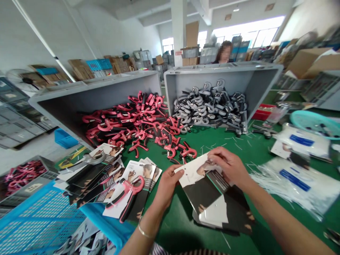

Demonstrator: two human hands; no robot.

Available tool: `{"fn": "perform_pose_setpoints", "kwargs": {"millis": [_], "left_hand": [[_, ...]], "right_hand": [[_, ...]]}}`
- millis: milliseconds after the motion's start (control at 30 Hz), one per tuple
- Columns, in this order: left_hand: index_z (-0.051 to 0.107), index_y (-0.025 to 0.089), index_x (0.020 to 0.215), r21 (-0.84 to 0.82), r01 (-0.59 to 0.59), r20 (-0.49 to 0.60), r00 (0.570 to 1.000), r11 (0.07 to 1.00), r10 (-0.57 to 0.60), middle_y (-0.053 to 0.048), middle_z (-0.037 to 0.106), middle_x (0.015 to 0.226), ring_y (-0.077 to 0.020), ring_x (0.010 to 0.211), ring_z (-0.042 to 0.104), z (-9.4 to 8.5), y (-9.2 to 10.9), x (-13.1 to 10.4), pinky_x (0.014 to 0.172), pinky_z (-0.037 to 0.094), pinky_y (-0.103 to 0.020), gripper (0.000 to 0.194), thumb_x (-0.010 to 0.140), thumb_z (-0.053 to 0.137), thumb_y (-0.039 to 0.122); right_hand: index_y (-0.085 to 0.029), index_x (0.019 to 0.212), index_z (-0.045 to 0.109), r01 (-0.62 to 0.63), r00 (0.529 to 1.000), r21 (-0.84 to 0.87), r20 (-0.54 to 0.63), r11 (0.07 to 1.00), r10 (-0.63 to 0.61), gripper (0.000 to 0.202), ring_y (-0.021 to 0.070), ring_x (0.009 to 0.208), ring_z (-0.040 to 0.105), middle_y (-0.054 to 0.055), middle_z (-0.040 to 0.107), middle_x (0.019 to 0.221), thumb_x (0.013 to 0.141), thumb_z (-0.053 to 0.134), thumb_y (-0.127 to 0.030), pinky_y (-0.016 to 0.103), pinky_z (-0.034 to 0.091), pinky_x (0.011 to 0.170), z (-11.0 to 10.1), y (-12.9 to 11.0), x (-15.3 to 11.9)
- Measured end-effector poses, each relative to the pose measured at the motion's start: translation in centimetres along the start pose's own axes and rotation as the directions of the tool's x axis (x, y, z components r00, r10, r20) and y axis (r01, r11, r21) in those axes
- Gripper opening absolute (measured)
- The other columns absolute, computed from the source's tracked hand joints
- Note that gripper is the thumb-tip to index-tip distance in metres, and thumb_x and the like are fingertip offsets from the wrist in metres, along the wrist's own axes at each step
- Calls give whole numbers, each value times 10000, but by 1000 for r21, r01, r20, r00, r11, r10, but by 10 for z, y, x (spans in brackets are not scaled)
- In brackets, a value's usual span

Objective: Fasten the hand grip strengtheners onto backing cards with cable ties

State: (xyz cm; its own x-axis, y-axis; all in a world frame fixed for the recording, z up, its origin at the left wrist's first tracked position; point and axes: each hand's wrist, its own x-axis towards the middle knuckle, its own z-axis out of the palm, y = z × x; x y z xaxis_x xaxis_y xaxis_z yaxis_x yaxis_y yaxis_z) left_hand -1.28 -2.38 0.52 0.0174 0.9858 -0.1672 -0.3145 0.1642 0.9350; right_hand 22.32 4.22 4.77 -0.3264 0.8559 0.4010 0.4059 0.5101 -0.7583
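Card [193, 172] is closely pinched by left hand [169, 182] and right hand [230, 165].

Plenty of print, none clearly legible.
White lines [219, 180] on the black-and-white cardboard card [199, 193], white lettering on the blue rectangular labels [294, 180] of the clear plastic bags [316, 174], and a small red-and-white sign [178, 53] on the square white pillar [178, 26] are too blurred to read.
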Motion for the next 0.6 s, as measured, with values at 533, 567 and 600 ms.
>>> {"fn": "perform_pose_setpoints", "kwargs": {"millis": [533, 567, 600], "left_hand": [[293, 150, 1503, 505, 143, 289, 902, 851, -322, 22, 612, 581, -125, 438, 530, 13, -43, -55, 441, 389, -205, 816, 849, 596, 532], [272, 146, 1512, 460, 160, 322, 886, 873, -333, -2, 646, 622, -119, 429, 525, 8, -42, -53, 434, 390, -209, 854, 844, 584, 578], [257, 142, 1516, 419, 166, 338, 884, 893, -323, -27, 673, 667, -117, 431, 529, 2, -40, -49, 436, 397, -214, 877, 845, 563, 615]], "right_hand": [[-283, 1159, 670, 581, 702, -421, 692, 697, -168, 311, 205, 1044, 508, 66, 623, 1150, 904, 563, -140, 323, 404, 889, 77, 117, 147], [-276, 1135, 671, 603, 686, -408, 703, 685, -186, 292, 202, 1071, 498, 61, 620, 1172, 905, 559, -134, 332, 398, 913, 77, 119, 146], [-271, 1099, 674, 623, 670, -394, 714, 676, -202, 269, 195, 1081, 499, 49, 626, 1170, 901, 564, -127, 334, 395, 926, 76, 120, 144]]}}
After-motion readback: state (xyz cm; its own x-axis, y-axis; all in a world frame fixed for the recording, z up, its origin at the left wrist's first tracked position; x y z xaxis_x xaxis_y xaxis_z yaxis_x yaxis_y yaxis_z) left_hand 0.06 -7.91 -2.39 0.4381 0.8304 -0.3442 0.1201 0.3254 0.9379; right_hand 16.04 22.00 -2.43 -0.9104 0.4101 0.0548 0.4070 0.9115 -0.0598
